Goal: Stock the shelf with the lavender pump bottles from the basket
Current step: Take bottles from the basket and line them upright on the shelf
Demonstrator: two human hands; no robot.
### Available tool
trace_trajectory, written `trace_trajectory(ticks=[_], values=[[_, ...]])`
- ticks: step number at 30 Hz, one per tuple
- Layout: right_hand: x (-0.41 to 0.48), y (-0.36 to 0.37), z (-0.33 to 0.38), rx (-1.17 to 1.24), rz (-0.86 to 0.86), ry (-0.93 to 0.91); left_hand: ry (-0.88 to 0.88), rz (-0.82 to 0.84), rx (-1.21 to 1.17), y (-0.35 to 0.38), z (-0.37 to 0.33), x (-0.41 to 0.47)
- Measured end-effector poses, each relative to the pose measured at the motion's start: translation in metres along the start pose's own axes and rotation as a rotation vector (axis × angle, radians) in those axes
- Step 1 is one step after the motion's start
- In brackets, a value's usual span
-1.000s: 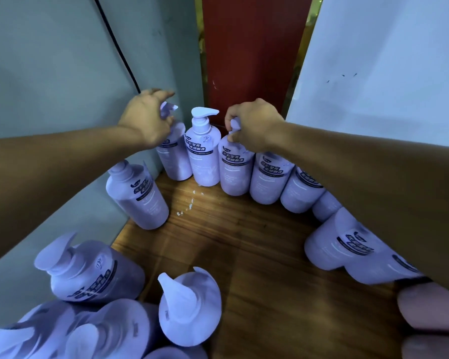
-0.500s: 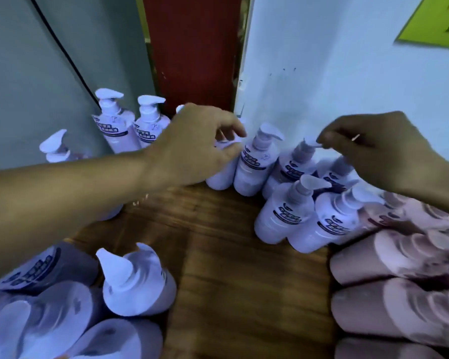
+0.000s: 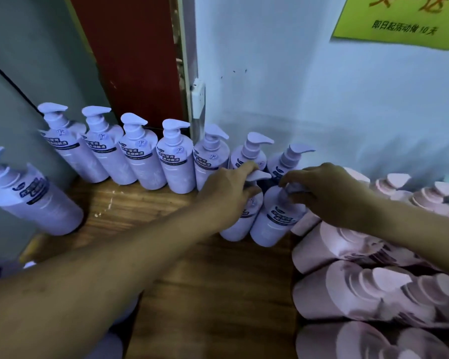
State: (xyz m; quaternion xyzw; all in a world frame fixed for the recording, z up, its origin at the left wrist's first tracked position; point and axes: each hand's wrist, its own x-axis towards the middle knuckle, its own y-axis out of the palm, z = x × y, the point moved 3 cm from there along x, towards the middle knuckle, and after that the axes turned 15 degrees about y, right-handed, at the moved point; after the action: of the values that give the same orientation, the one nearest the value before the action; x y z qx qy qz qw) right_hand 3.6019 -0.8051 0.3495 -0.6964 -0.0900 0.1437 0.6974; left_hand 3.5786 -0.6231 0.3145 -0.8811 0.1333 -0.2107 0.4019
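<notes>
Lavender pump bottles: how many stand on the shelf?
10: seven in back row; front pair held by left hand and right hand; one far left. Maybe more lower left.

Your open room is the bare wooden shelf (image 3: 210, 281) in the middle, from the front edge up to the back row of lavender bottles (image 3: 175, 161), which lines the wall shoulder to shoulder. Pink bottles (image 3: 347, 294) pack the whole right side, no way through. One lone bottle (image 3: 31, 195) stands by the left wall. Ahead of the row, the left front bottle (image 3: 240, 226) and right front bottle (image 3: 275, 218) block the right end, with your left hand (image 3: 228, 193) and right hand (image 3: 329, 190) gripping their pumps.
</notes>
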Motion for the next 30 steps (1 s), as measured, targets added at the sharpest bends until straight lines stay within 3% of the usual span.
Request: trace_trajectory(ticks=[7,20,30], values=[[0.005,-0.002,-0.010,0.021,-0.016,-0.012,-0.006,-0.058,-0.050,0.011,-0.003,0.004],[0.002,0.004,-0.018,0.182,-0.185,-0.043,0.035,-0.256,0.072,0.010,0.002,0.002],[-0.001,-0.006,-0.018,0.226,-0.100,0.038,-0.012,-0.130,0.095,0.027,-0.003,0.013]])
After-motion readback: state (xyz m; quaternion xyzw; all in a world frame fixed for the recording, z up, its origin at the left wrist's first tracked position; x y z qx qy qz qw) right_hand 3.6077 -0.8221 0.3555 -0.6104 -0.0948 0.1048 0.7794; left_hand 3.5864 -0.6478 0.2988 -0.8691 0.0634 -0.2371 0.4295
